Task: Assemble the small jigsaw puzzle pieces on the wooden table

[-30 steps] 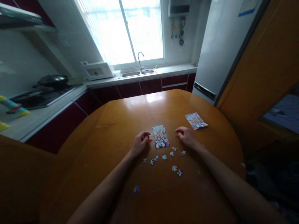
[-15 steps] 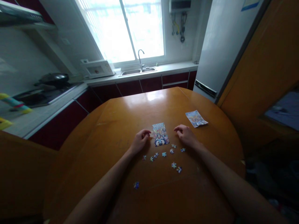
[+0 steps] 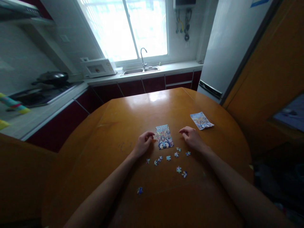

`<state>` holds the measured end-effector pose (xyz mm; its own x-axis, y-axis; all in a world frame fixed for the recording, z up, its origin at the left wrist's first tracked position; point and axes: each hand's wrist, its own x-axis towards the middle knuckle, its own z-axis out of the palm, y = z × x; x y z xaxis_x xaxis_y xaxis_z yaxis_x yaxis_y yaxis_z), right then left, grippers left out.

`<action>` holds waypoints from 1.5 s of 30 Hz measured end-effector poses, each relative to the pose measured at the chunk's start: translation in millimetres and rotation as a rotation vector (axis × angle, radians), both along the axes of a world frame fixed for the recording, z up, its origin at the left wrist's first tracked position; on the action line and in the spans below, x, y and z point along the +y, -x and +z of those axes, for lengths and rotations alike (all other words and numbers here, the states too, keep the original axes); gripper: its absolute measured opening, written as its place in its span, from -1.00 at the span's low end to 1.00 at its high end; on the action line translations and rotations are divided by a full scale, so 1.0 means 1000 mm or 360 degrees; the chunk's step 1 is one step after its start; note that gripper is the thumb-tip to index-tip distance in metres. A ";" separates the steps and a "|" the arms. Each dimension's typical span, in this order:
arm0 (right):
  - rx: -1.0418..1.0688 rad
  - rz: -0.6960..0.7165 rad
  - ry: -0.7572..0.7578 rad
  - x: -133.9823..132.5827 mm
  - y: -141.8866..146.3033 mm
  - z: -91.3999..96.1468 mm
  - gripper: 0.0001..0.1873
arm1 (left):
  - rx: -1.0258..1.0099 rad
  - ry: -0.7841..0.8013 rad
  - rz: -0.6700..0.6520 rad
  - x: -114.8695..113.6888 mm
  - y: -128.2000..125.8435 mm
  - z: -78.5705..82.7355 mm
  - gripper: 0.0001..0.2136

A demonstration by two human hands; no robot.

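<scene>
A partly joined jigsaw puzzle (image 3: pixel 164 136) with a colourful cartoon picture lies flat on the wooden table. Just left of it rests my left hand (image 3: pixel 144 141), fingers loosely bent with a gap at the thumb, the fingertips close to the puzzle's left edge. On the other side my right hand (image 3: pixel 192 136) rests on the table, loosely curled, thumb apart from the forefinger, and I see nothing in it. Several loose puzzle pieces are scattered nearer to me, among them a pale blue piece (image 3: pixel 168 158), a piece (image 3: pixel 188 153) by my right wrist and a dark blue piece (image 3: pixel 140 190).
A creased picture sheet (image 3: pixel 201 120) lies beyond my right hand. The table (image 3: pixel 133 114) has a rounded edge. Past it stand a counter with a sink (image 3: pixel 133 72), a microwave (image 3: pixel 98 67), a wok (image 3: pixel 53 77) on the stove and a fridge (image 3: pixel 222 47).
The camera view has shifted slightly. Both hands, the puzzle and the loose pieces keep their places on the table.
</scene>
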<state>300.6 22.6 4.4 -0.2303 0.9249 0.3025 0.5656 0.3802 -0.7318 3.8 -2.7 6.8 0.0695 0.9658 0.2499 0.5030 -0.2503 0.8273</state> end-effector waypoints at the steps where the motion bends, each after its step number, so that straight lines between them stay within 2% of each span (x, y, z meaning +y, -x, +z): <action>1: 0.0003 0.0000 -0.0002 -0.001 0.000 0.001 -0.77 | 0.0002 -0.0003 -0.0002 0.000 0.000 0.000 -0.81; 15: -0.0025 0.0041 -0.0029 -0.010 0.005 0.006 -0.78 | 0.0049 0.0029 -0.0023 -0.003 -0.001 -0.001 -0.81; 33: -0.0059 0.0037 -0.0010 -0.009 0.000 0.006 -0.78 | 0.0096 0.0013 -0.0074 -0.003 -0.001 -0.005 -0.82; 45: -0.0171 0.0106 0.0118 -0.007 0.000 0.008 -0.74 | 0.0165 -0.0057 -0.0189 -0.003 0.002 -0.006 -0.84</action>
<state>300.3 15.7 12.5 -0.3195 0.9253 0.2044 0.6175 0.3670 -0.6957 1.7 -5.2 1.0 0.2098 0.9398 0.2698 0.5505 -0.3416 0.7618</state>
